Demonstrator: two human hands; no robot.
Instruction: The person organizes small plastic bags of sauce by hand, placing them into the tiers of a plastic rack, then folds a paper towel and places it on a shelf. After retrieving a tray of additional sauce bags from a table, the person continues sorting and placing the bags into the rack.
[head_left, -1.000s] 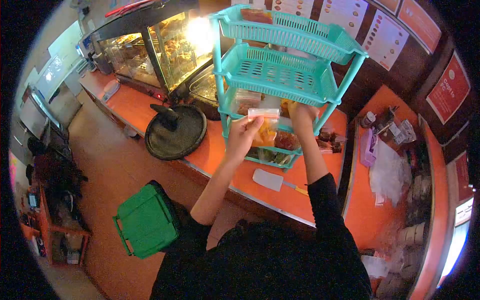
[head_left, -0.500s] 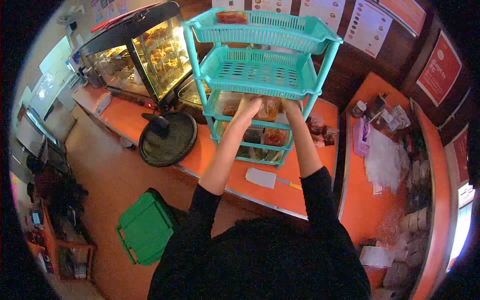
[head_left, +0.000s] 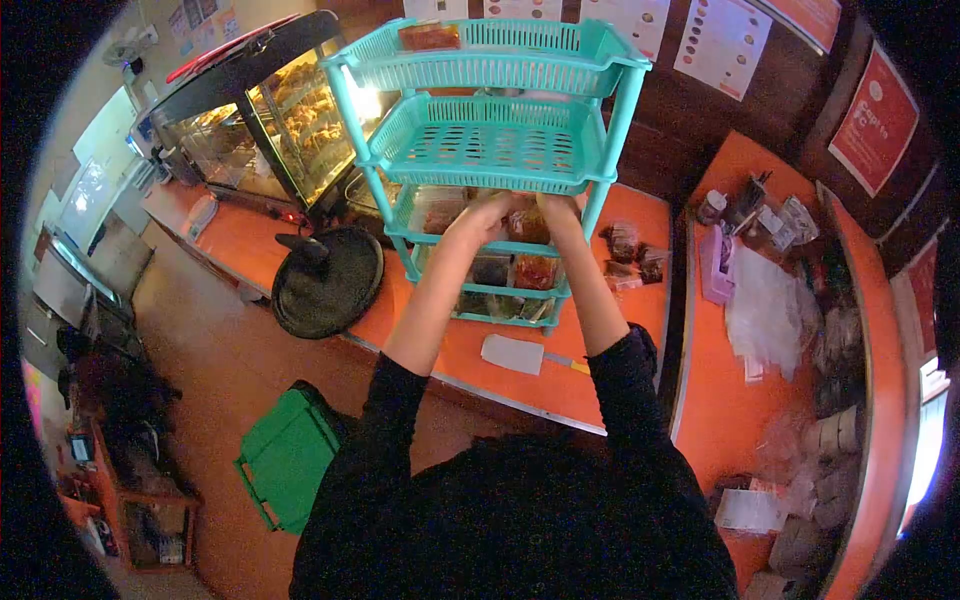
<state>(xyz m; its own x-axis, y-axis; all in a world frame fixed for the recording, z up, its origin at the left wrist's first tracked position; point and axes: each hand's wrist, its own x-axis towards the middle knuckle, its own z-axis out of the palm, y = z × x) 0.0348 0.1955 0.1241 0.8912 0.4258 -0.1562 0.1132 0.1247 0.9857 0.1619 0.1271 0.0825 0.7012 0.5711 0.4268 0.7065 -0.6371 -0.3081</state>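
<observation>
Reaching into teal rack (head_left: 478, 180), hands (head_left: 486, 217) at packet (head_left: 528, 226), food apparently reddish

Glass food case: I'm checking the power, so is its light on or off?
On: the case glows yellow inside, lighting the food behind its panes.

An orange counter (head_left: 625, 325) (metal-edged) carries a teal rack (head_left: 470, 180), packets (head_left: 622, 241) and a flat-bladed tool (head_left: 513, 354).

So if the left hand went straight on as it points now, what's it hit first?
Probably the food packet between the left hand and right hand, in the teal rack. Fingertips may already touch it; depth is unclear there.
</observation>
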